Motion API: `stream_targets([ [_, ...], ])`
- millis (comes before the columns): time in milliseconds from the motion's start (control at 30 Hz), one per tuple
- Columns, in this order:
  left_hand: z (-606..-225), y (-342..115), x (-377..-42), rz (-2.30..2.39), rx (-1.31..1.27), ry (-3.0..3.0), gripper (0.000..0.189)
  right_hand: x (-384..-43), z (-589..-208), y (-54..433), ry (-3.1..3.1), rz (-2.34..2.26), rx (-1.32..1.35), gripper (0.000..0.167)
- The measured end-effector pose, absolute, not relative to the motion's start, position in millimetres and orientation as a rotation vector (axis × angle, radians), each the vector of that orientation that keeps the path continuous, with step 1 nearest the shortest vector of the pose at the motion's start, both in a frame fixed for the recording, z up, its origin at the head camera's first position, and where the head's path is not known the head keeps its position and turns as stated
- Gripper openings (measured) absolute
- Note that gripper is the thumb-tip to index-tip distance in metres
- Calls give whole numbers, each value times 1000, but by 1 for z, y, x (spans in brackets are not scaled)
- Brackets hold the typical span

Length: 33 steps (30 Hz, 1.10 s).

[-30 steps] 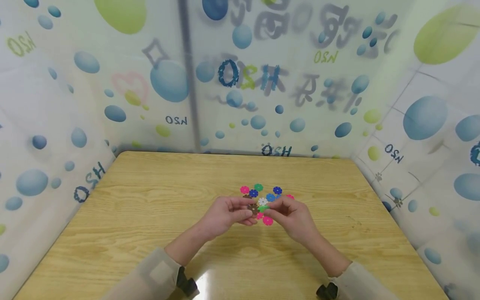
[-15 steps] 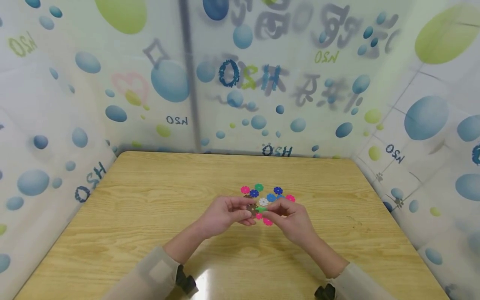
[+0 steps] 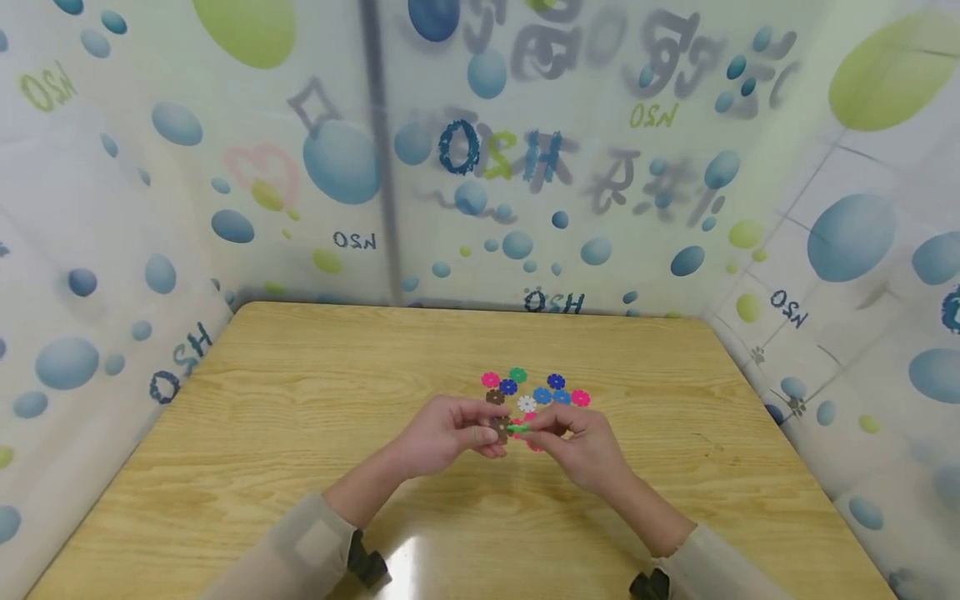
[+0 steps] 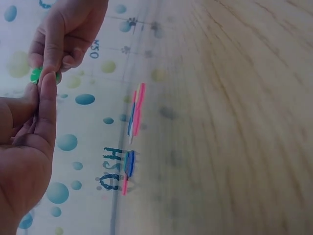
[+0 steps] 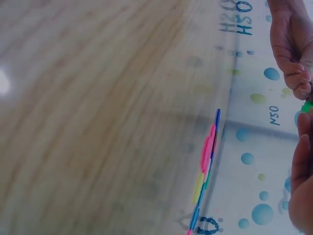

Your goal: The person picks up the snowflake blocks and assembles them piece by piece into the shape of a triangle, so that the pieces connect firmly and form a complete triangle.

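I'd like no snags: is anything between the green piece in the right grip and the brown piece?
Nothing visible. The right grip holds the green piece against or just beside the brown piece in the left grip; the pink pieces behind lie on the table.

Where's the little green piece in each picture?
Head: the green piece is just right of centre, below the middle, seen nearly edge-on.
Left wrist: the green piece is near the left edge, above the middle, partly hidden by fingers.
Right wrist: the green piece is at the right edge, about halfway up.
Shared landmark: the right hand, its fingertips at it in every view.
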<state>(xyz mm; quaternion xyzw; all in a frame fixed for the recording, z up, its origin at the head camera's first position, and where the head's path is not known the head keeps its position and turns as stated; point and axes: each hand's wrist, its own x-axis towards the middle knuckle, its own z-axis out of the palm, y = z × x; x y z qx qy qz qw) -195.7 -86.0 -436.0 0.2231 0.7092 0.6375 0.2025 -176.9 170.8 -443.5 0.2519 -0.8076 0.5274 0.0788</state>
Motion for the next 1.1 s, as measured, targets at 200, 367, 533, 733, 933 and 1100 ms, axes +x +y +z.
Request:
stream_targets([
  [200,-435,-85,-196,1792,624,1969,37,-176,-439,170,-2471,1525,714,6],
  [367,-436,-82,-197,1770,650,2089,41,-177,-432,167,-2626,1401,551,5],
  [533,-437,-78,-196,1677,661,2300,45,-181,-431,168,-2694,1448,459,7],
  [733,-432,-75,-195,1590,757,2387,36,-184,-433,170,-2702,1492,469,6],
  [933,-431,-75,-196,1576,757,2390,26,-186,-431,176,-2767,1465,504,9],
  [1100,-435,-78,-198,1641,698,2321,27,-197,-436,192,-2950,1342,526,11],
])
